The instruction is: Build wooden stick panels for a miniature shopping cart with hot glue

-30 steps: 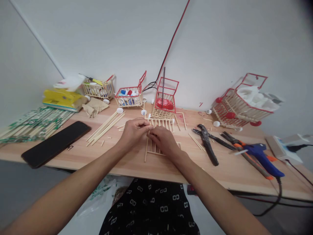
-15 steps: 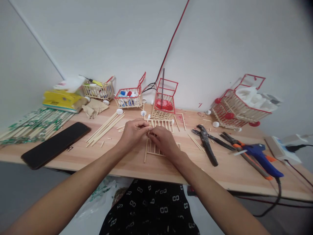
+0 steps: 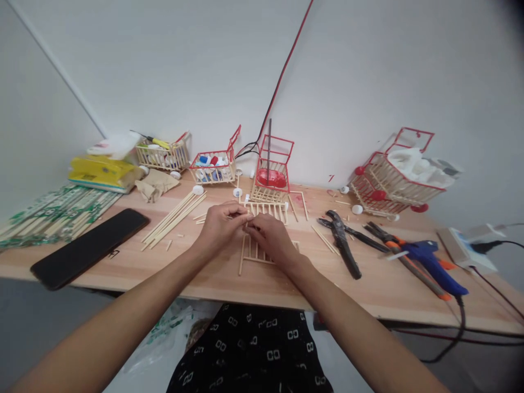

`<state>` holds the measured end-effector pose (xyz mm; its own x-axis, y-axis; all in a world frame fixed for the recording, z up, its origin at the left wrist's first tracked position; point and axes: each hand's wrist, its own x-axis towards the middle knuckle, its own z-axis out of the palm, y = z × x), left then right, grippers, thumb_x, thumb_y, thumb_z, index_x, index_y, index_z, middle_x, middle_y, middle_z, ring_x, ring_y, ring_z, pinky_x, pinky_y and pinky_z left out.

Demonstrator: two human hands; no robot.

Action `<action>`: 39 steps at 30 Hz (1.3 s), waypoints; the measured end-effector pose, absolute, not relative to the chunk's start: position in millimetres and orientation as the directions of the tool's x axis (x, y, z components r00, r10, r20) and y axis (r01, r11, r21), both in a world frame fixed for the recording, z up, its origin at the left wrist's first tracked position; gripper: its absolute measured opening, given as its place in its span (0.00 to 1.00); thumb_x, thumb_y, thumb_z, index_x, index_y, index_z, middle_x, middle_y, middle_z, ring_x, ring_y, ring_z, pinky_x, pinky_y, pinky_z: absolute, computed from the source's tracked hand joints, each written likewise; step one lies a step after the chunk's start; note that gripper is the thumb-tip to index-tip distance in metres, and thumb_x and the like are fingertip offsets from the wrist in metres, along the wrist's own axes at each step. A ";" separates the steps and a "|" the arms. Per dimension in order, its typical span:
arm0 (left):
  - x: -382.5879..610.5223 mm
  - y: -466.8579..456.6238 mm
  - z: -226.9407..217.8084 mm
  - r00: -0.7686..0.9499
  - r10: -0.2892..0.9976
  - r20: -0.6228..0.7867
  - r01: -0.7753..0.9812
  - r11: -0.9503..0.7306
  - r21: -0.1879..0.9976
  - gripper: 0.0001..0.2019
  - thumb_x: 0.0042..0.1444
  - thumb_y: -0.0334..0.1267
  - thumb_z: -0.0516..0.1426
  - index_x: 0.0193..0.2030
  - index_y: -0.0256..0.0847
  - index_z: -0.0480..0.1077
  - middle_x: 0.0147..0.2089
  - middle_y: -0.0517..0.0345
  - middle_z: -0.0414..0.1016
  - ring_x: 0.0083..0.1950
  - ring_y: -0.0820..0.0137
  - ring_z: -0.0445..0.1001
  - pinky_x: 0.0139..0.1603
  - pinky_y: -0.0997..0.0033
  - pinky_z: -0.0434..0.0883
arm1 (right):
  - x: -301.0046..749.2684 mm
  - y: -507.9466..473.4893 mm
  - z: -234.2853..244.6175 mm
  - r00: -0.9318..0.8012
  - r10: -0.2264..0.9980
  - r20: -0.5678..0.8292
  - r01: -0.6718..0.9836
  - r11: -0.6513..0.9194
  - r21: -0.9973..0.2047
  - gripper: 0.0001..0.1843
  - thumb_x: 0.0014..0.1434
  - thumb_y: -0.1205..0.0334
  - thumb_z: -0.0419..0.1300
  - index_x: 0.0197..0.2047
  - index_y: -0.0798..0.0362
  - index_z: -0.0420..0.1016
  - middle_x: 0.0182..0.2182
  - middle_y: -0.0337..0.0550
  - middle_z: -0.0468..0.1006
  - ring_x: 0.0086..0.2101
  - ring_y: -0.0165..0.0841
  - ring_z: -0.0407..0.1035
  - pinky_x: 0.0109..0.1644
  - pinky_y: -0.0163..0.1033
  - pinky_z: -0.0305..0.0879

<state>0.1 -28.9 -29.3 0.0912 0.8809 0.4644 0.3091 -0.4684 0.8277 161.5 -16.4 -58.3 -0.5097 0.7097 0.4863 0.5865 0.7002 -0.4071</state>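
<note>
Both hands meet in the middle of the table (image 3: pixel 221 281), just in front of the person. The left hand (image 3: pixel 223 225) is curled, with its thumb and fingers pinched shut on a little stick (image 3: pixel 240 217). Most of that stick is hidden, so I cannot tell how long it is. The right hand (image 3: pixel 271 236) is curled too. Its fingertips come up against the left ones at the same spot. I cannot tell if it grips the little stick or only touches it.

Right under that spot lies a stick frame (image 3: pixel 250 255), flat on the table. It looks like a small fence. Its long side stick starts below the pinched fingertips and runs back toward the person, leaning a bit to the left. The short bars run the same way, from the person toward the wall. The right hand lies over the far right part of the frame and is the nearer hand. The left hand is just beside the frame's top left corner.

A second stick panel (image 3: pixel 268 207) lies just behind the hands. A bunch of long loose sticks (image 3: pixel 174 216) lies near the left hand. The black pliers (image 3: pixel 344 240) and the blue glue gun (image 3: pixel 434 261) lie well off to the right. A black phone (image 3: pixel 88 248) lies well off to the left.
</note>
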 end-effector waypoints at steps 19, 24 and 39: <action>-1.9 -28.2 -29.5 0.120 0.883 0.454 0.328 -0.467 0.821 0.08 0.53 0.36 0.59 0.26 0.38 0.74 0.28 0.58 0.74 0.33 0.69 0.72 0.37 0.72 0.66 | 158.7 -14.9 -57.7 -0.512 0.708 0.486 0.598 0.700 -0.390 0.11 0.63 0.63 0.57 0.29 0.54 0.72 0.28 0.40 0.74 0.32 0.30 0.65 0.37 0.35 0.57; -3.2 -27.1 -31.3 0.126 0.881 0.455 0.325 -0.470 0.821 0.08 0.54 0.37 0.58 0.27 0.39 0.74 0.30 0.58 0.74 0.35 0.69 0.72 0.38 0.71 0.66 | 157.9 -14.0 -57.3 -0.511 0.711 0.483 0.612 0.696 -0.377 0.10 0.62 0.64 0.58 0.28 0.54 0.73 0.27 0.40 0.74 0.32 0.30 0.65 0.37 0.35 0.57; -0.7 -28.6 -26.6 0.096 0.895 0.436 0.361 -0.439 0.823 0.07 0.52 0.36 0.58 0.26 0.38 0.73 0.29 0.58 0.74 0.34 0.68 0.71 0.37 0.71 0.66 | 157.3 -15.1 -53.1 -0.518 0.713 0.473 0.609 0.695 -0.382 0.11 0.62 0.65 0.57 0.28 0.54 0.73 0.28 0.41 0.75 0.32 0.30 0.66 0.37 0.35 0.58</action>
<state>-0.7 -28.6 -26.6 0.0961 0.8950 0.4355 0.3607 -0.4391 0.8229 157.3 -15.1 -53.1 -0.5181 0.7129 0.4726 0.6089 0.6954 -0.3815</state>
